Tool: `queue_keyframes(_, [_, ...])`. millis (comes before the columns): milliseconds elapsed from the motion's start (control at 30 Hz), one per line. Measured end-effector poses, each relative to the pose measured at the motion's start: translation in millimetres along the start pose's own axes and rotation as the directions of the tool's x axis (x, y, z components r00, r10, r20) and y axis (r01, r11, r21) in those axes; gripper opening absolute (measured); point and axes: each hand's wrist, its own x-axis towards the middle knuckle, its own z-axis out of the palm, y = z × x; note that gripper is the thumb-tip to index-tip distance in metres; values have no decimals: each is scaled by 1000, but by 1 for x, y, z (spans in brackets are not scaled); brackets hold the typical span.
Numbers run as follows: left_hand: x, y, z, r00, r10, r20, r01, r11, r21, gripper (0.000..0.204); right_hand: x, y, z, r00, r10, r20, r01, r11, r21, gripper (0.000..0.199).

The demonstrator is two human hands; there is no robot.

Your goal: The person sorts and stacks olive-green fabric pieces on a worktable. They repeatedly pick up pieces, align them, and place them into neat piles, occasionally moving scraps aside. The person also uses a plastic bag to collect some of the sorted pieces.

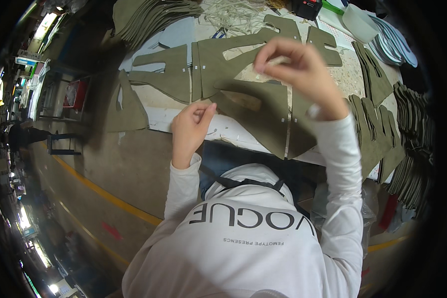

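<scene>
My right hand [300, 69] is raised over the table, its thumb and forefinger pinched around a tiny pale piece [258, 76] that is too small to name. My left hand [189, 126] is closed at the table's near edge, thumb against the fingers, by the corner of an olive fabric panel [263, 107]. Whatever it holds, if anything, is hidden. Small white stickers [282, 120] mark the edges of this and other cut panels, such as the slotted olive piece [169, 77]. Another olive panel [303, 131] lies under my right forearm.
Stacked olive pieces [154, 20] lie at the back left, with loose pale strips [233, 17] beside them. At the right are more olive bundles [412, 124], light-blue pieces [390, 42] and a whitish container [360, 24]. A red bin [74, 94] stands left of the table.
</scene>
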Motion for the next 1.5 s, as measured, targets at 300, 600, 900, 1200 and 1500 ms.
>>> queue_keyframes(300, [6,20,32,996,67,-55,-86,840,-536,33,-44,61,89,923,358,-143,-298,898,325,9])
queue_keyframes(600, [8,19,23,994,-46,104,98,813,-573,37,-48,52,102,971,66,-230,-89,992,-89,12])
queue_keyframes(900, [8,14,24,996,-13,89,60,837,-544,38,-48,44,103,978,16,-206,-61,975,-215,14])
queue_keyframes(1200, [6,22,22,995,-84,55,101,822,-560,40,-54,41,118,912,-326,-249,63,711,-700,18])
queue_keyframes(1500, [4,24,23,996,-90,25,88,808,-582,40,-62,41,124,900,-367,-233,57,631,-774,15])
